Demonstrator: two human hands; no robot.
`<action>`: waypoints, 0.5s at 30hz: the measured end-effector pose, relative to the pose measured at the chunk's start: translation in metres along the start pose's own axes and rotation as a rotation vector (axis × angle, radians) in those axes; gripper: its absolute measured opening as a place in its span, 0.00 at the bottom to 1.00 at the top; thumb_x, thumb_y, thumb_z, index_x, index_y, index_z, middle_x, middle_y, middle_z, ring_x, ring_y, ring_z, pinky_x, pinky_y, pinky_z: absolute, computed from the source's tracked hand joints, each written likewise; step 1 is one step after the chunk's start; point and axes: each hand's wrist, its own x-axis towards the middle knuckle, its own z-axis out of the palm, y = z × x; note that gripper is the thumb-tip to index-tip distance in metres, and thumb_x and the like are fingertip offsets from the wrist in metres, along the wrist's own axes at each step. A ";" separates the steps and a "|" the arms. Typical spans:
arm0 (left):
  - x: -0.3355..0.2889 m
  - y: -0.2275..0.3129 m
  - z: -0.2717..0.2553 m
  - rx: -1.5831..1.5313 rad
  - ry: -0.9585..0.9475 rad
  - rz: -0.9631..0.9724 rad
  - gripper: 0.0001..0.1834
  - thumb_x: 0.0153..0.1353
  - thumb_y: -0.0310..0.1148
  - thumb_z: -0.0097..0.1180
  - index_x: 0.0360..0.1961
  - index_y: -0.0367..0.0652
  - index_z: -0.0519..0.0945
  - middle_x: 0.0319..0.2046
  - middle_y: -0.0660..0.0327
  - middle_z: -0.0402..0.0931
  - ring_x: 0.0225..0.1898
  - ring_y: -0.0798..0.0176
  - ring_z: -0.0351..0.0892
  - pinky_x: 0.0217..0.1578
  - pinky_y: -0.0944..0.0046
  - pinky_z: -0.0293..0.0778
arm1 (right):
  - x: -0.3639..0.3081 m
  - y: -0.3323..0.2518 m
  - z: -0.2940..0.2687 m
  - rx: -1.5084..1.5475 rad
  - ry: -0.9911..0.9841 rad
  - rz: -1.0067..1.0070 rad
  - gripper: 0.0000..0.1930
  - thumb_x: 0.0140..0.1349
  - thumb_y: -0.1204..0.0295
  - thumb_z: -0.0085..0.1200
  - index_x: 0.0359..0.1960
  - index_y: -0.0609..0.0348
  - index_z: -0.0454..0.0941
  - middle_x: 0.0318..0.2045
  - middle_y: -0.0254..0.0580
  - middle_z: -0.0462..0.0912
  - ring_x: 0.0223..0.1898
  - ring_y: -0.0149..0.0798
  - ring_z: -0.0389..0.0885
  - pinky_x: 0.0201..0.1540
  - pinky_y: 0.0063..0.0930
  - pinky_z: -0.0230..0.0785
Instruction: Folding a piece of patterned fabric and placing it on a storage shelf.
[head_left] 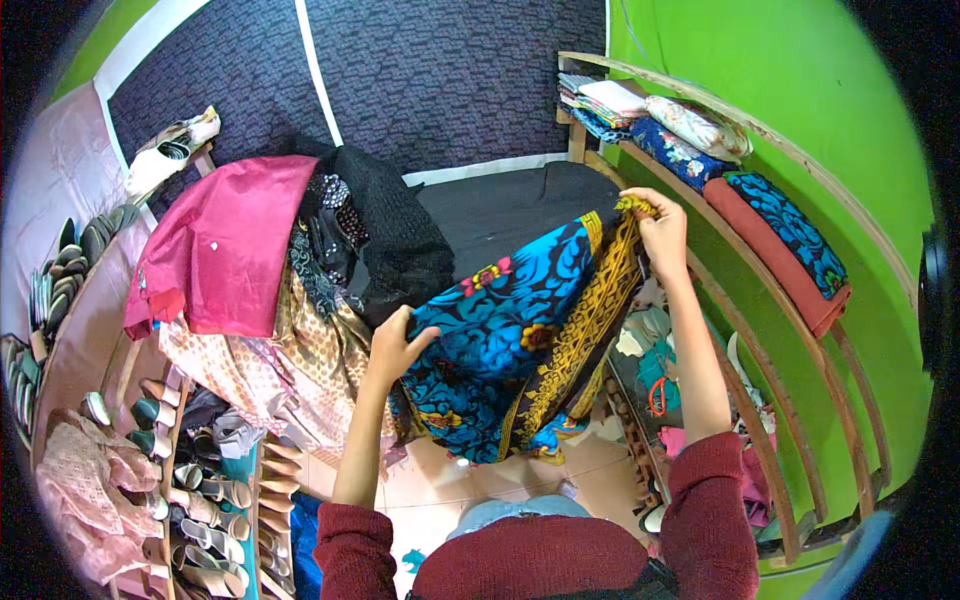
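A large patterned cloth [500, 330], blue and black with floral motifs and a yellow-gold border, hangs stretched between my hands. My right hand [655, 225], raised at the right, pinches its gathered yellow corner. My left hand [398, 345] grips the opposite upper edge, thumb pointing right. The middle of the cloth sags in folds, its lower end hanging over the tiled floor. Beside my left hand lies a heap of clothes: a shiny magenta fabric [235, 245], a black garment [400, 230] and a cream spotted fabric [320, 350].
Shoes [210, 510] fill racks at the lower left. Along the green wall, a wooden shelf [745, 215] holds folded cloths [780, 235] and a rolled floral bundle [695, 125]. A black-covered surface [510, 215] lies ahead. More clothes [655, 370] are piled beneath the right shelf.
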 end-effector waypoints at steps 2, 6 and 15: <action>-0.002 0.009 -0.005 0.036 0.011 0.026 0.16 0.49 0.41 0.59 0.29 0.39 0.71 0.24 0.48 0.72 0.28 0.45 0.73 0.27 0.57 0.67 | 0.005 -0.005 0.004 0.045 0.080 0.005 0.15 0.46 0.89 0.41 0.32 0.62 0.78 0.29 0.37 0.80 0.34 0.27 0.75 0.40 0.19 0.64; -0.021 -0.002 0.004 0.241 0.102 -0.115 0.13 0.43 0.36 0.62 0.31 0.47 0.75 0.22 0.53 0.75 0.26 0.48 0.75 0.25 0.56 0.69 | 0.023 -0.024 0.002 0.054 0.204 -0.120 0.15 0.49 0.90 0.41 0.34 0.63 0.77 0.31 0.35 0.79 0.36 0.24 0.72 0.42 0.17 0.62; -0.062 -0.043 0.046 0.131 -0.048 -0.305 0.15 0.46 0.43 0.61 0.30 0.44 0.81 0.23 0.51 0.76 0.26 0.48 0.76 0.27 0.57 0.69 | 0.046 -0.029 -0.007 0.166 0.356 -0.225 0.18 0.48 0.91 0.39 0.36 0.62 0.78 0.35 0.34 0.78 0.39 0.26 0.73 0.45 0.16 0.61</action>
